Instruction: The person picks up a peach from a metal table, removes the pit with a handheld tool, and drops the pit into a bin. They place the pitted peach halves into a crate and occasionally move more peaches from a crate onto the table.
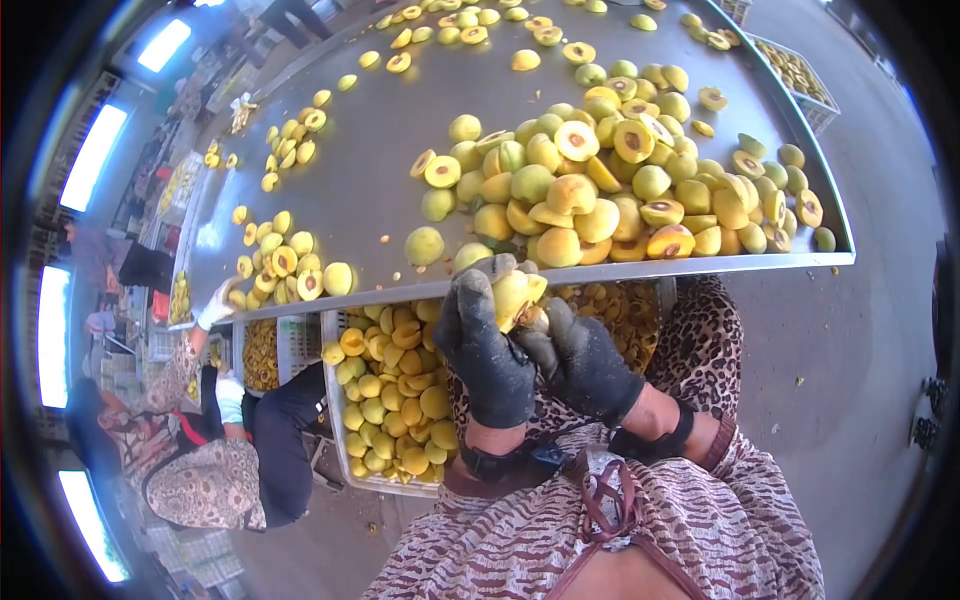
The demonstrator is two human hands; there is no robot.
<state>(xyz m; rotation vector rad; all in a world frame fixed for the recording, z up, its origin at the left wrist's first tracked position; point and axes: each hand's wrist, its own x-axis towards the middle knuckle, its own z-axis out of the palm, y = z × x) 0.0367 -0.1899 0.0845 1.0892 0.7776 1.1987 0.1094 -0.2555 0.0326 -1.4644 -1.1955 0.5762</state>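
My left hand (487,345), in a dark glove, is wrapped round a yellow fruit (512,297) in front of the metal table's near edge (600,270). Close against it on the right, my right hand (580,360), also in a dark glove, has its fingers closed at the fruit's open side. Whatever it pinches there is too small and hidden to name. Beyond my hands a large heap of halved and whole fruits (560,195) lies on the table. Below the edge stand a crate of fruit halves (400,400) and a container of smaller brownish pieces (622,315).
At the left a co-worker (200,480) in white gloves reaches to a smaller fruit pile (285,262). More halves (295,140) are scattered over the far table. Another crate (795,75) stands beyond the right edge; my knees are under the near edge.
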